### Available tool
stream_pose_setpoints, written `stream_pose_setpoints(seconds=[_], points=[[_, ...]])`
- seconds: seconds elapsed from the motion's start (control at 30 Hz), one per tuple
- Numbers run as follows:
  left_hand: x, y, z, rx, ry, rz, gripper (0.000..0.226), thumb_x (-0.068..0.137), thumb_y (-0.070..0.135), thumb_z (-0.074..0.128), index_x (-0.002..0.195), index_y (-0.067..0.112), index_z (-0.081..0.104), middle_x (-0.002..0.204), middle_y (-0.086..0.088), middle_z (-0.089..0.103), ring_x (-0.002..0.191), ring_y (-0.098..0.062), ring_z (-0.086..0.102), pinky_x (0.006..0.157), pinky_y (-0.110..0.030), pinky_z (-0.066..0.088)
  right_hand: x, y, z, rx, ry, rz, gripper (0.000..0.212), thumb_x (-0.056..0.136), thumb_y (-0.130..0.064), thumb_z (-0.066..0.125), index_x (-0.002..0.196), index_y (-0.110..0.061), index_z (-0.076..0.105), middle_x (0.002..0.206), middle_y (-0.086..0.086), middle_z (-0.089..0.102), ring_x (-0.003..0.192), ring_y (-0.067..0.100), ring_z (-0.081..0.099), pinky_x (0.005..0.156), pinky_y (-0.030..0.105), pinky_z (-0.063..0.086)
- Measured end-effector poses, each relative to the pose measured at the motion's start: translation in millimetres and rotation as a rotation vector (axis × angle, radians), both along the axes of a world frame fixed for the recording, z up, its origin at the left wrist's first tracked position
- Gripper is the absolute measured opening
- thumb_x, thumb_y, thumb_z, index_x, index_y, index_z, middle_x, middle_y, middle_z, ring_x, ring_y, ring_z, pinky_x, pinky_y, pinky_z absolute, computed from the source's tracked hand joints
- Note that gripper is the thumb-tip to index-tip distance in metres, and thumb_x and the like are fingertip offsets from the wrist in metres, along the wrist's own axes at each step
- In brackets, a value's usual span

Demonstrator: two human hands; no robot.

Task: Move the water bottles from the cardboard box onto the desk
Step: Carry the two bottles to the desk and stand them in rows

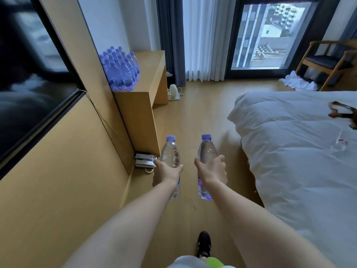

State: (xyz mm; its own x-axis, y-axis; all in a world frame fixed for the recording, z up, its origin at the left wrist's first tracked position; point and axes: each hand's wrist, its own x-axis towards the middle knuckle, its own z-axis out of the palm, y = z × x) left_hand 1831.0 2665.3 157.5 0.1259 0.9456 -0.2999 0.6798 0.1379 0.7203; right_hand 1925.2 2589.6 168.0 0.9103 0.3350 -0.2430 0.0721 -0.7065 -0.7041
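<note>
A full water bottle (171, 155) is clasped around its middle by the left hand (167, 172), another bottle (207, 151) by the right hand (211, 171), above the floor (193, 117), well short of the worktop (148, 74); both are judged heavy, smooth and slightly yielding, best gripped mid-body.

We find almost nothing legible here. The bottles on the desk (120, 69) carry white labels with a blue mark — a rounded logo shape, its letters too blurred for us to read. The label on the bottle in the right hand (205, 167) shows purple and pink print — too small and smeared to make out. No numbers or signs can be read.
</note>
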Motion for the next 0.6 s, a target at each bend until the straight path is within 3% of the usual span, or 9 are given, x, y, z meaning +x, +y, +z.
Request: stream_pose_setpoints(seconds=[0.37,0.6], points=[[161.9,139.7,14.9,-0.007,-0.02,0.044,0.074,0.073,0.04,0.079,0.123,0.009,0.034,0.124,-0.014,0.056,0.109,-0.035,0.058,0.092,-0.044,0.049,169.5,147.1,13.6,-0.044,0.003,0.118,0.072,0.077,-0.056,0.066,0.122,-0.008,0.038,0.125,0.013,0.053,0.111,0.035,0.057,0.089,0.044,0.049],[238.0,248.0,-1.4,-0.032,0.09,0.033,0.066,0.071,0.044,0.079,0.105,0.012,0.033,0.113,-0.011,0.058,0.099,-0.034,0.06,0.078,-0.038,0.048,249.5,244.7,-1.8,0.025,0.126,0.072,0.067,0.076,-0.053,0.066,0.116,-0.008,0.037,0.119,0.012,0.056,0.101,0.036,0.061,0.087,0.047,0.052]])
